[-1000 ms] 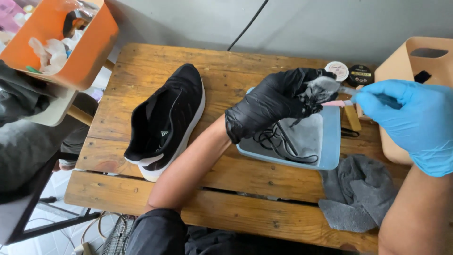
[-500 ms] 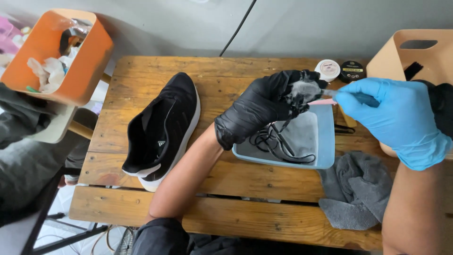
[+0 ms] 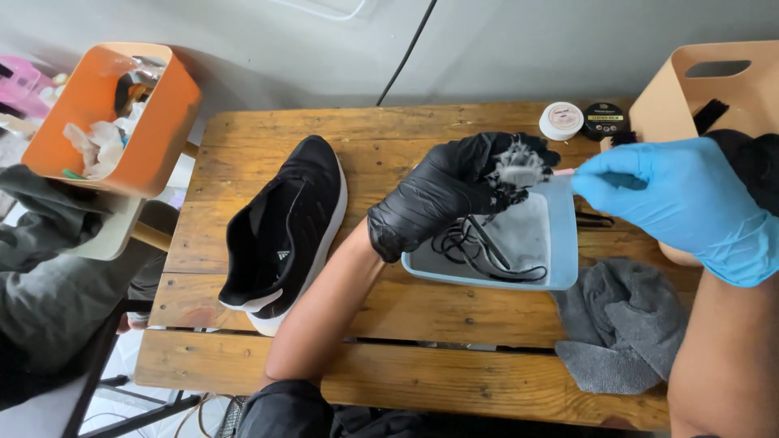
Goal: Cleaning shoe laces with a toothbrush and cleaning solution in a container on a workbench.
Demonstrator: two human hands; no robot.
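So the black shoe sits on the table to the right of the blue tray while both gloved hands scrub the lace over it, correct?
Not quite. The head view shows the black shoe to the left of the blue tray, not right. Both gloved hands, left hand and right hand, do work the lace over the tray.

Slatted wooden table [image 3: 268, 369] against a plain grey wall [image 3: 519, 40]

I see black laces [image 3: 487, 243], wet, part bunched and sudsy in my left fingers [image 3: 487, 174], rest coiled below them in a pale blue tray [image 3: 568, 259]; small brush [image 3: 527, 173] pinched by right fingers [image 3: 617, 174].
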